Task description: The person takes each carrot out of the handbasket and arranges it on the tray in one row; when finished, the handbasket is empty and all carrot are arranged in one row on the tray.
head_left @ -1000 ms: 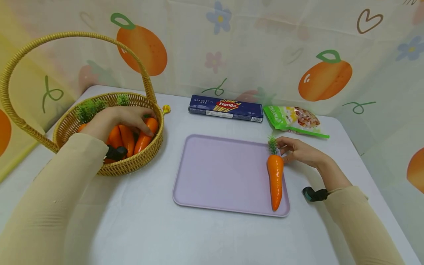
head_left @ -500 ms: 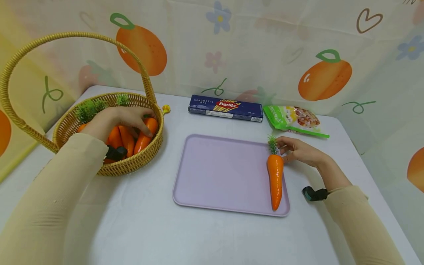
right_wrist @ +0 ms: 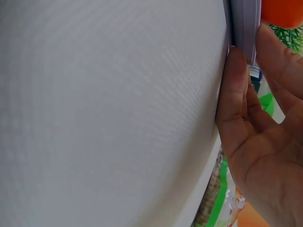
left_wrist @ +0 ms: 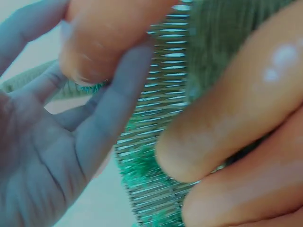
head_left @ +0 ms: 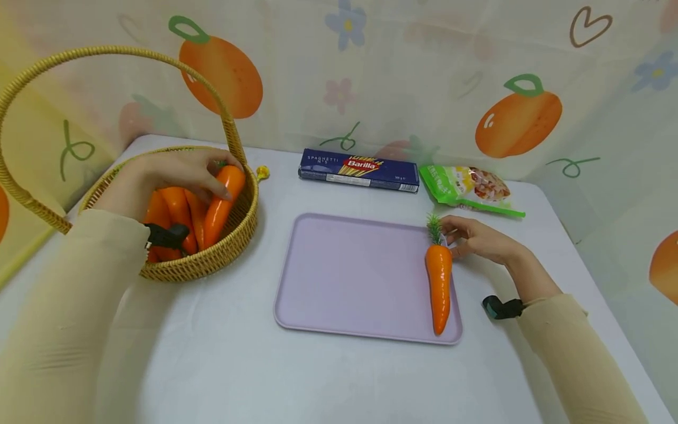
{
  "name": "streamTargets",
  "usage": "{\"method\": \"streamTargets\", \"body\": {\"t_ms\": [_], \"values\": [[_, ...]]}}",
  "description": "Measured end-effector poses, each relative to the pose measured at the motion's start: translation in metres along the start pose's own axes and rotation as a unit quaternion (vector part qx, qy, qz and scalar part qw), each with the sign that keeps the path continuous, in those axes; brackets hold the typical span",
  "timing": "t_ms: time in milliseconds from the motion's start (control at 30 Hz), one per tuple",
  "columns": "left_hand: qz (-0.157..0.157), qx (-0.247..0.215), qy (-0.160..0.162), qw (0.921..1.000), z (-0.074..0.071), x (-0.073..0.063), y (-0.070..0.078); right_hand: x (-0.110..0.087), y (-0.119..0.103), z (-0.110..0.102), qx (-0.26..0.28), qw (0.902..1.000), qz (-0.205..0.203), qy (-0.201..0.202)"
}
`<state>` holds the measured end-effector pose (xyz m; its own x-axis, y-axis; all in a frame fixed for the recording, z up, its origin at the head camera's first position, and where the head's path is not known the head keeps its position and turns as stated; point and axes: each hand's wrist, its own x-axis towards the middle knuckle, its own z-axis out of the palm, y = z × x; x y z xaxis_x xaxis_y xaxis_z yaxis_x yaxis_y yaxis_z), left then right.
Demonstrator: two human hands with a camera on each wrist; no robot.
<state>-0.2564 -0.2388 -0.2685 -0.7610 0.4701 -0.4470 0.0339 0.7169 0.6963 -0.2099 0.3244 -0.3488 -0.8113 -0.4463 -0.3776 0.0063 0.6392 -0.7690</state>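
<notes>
My left hand [head_left: 185, 174] grips a toy carrot [head_left: 218, 213] by its thick end, over the right side of the wicker basket [head_left: 188, 272]. In the left wrist view, thumb and fingers wrap the smooth orange end of this carrot [left_wrist: 106, 35]. Other carrots [left_wrist: 236, 111] lie beside it in the basket, their green tops [left_wrist: 142, 165] partly seen. At the right, my right hand [head_left: 482, 241] pinches the far right corner of the lilac tray [head_left: 360, 277]. Along the tray's right side lies another carrot [head_left: 439, 285], leafy top pointing away from me.
A blue spaghetti box [head_left: 358, 171] lies behind the tray. To its right is a green and white food bag [head_left: 474, 188]. The basket's tall handle [head_left: 127, 52] arches up at the left. A small yellow item [head_left: 262, 172] sits beside the basket, and a printed curtain [head_left: 413, 70] hangs behind.
My left hand has risen slightly and shifted left, lifting the carrot it grips a little within the basket. The right hand stays at the tray corner. The view has shifted slightly.
</notes>
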Motion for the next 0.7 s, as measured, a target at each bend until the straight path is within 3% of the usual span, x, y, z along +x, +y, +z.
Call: {"method": "streamTargets", "body": {"t_ms": [167, 300, 533, 700], "values": [[0.021, 0.0, 0.03, 0.9993, -0.007, -0.015, 0.012, 0.0, -0.002, -0.002, -0.002, 1.0, -0.001, 0.002], [0.047, -0.026, 0.04, 0.9977, -0.006, -0.021, 0.019, 0.0, -0.003, -0.002, -0.003, 1.0, -0.001, 0.002], [0.088, -0.054, 0.062, 0.9927, 0.007, -0.024, 0.041, 0.0, -0.001, -0.002, 0.005, 1.0, -0.002, 0.001], [0.118, -0.087, 0.054, 0.9877, 0.021, -0.019, 0.06, 0.0, 0.0, -0.001, 0.001, 1.0, -0.003, -0.001]]}}
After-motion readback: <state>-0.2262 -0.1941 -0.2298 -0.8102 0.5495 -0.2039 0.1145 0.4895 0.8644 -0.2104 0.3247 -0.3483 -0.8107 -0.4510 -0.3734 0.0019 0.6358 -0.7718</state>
